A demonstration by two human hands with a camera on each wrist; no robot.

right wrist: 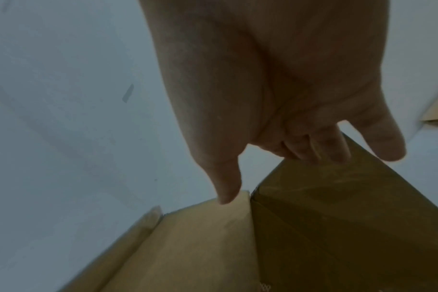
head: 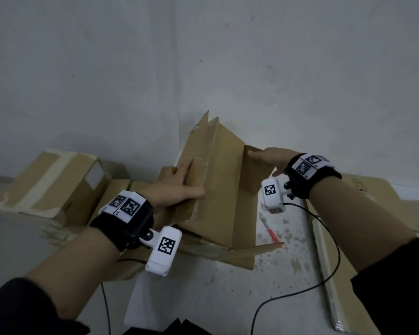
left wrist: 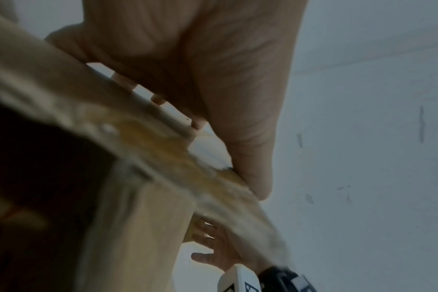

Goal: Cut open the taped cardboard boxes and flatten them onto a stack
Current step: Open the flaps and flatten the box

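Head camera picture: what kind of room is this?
Probably a bare storeroom or an unfinished room. You can see plain white walls meeting in a corner, a paint-speckled concrete floor, and cardboard boxes, one still taped, lying about.

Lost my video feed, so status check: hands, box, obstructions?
Left hand flat on opened box, right hand on its far flap. Box half collapsed, upright. Red-handled cutter on floor beside it.
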